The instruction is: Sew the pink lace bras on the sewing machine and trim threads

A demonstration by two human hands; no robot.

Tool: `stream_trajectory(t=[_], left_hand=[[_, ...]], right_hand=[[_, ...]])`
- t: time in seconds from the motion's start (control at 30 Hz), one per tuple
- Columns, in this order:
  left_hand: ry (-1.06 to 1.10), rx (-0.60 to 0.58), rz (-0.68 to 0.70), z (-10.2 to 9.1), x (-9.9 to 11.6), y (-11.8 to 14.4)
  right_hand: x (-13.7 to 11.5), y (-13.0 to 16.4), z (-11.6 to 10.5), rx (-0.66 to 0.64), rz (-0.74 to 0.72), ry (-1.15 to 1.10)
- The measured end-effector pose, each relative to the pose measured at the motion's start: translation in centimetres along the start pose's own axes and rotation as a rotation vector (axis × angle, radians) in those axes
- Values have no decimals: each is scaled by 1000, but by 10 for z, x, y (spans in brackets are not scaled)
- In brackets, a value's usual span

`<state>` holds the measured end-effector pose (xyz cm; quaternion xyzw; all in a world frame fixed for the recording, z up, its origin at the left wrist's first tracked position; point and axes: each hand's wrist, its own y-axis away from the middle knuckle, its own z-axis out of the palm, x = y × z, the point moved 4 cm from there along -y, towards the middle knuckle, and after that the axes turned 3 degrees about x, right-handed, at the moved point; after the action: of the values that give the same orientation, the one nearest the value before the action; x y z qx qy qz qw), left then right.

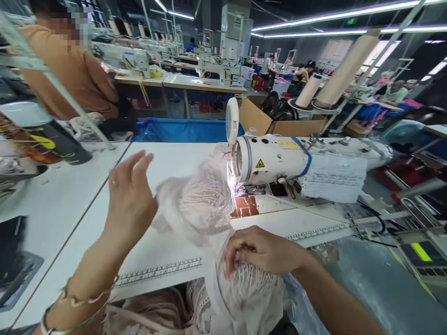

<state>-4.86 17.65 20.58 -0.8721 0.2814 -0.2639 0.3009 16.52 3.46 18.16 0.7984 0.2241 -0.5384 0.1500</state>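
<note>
Spilling from beside the needle end of the sewing machine (272,158), the pale lacy cloth (204,200) lay across the white table (167,160) and hung over its front edge toward the lap. The right hand (264,250) had its fingers curled closed on the lower part; the left hand (131,195) was raised just beside the upper part, fingers loosely bent and holding nothing. The cloth looked light, limp and easily snagged, its stringy lace probably delicate, so the smooth plain band (213,267) seemed a safer place to pinch, with a flat, gentle grip.
</note>
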Motion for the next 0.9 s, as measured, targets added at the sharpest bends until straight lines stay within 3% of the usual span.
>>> stream_trajectory(t=[0.1, 0.17, 0.23, 0.3, 0.37, 0.43, 0.5, 0.6, 0.67, 0.8, 0.9], left_hand=[[43, -219, 24, 51, 1, 49], [348, -437, 12, 77, 16, 91], [690, -648, -43, 90, 40, 127], [928, -780, -352, 94, 58, 149], [1148, -816, -779, 92, 68, 161], [1298, -730, -1107, 87, 72, 164], [1356, -626, -1219, 84, 70, 161], [1313, -709, -1179, 89, 66, 156], [1180, -816, -1080, 96, 61, 152], [966, -868, -870, 107, 53, 139], [874, -930, -811, 115, 50, 135]], right_hand=[[35, 13, 3, 117, 202, 196], [60, 14, 10, 206, 283, 58], [77, 8, 19, 304, 250, -166], [86, 1, 29, 397, 169, -328], [94, -4, 34, 571, 144, -382], [100, -2, 35, 838, 185, -352], [106, 1, 37, 1030, 241, -292], [114, -2, 43, 1023, 321, -233], [117, -4, 46, 984, 345, -209], [117, -4, 43, 938, 321, -180], [114, -2, 35, 809, 320, -133]])
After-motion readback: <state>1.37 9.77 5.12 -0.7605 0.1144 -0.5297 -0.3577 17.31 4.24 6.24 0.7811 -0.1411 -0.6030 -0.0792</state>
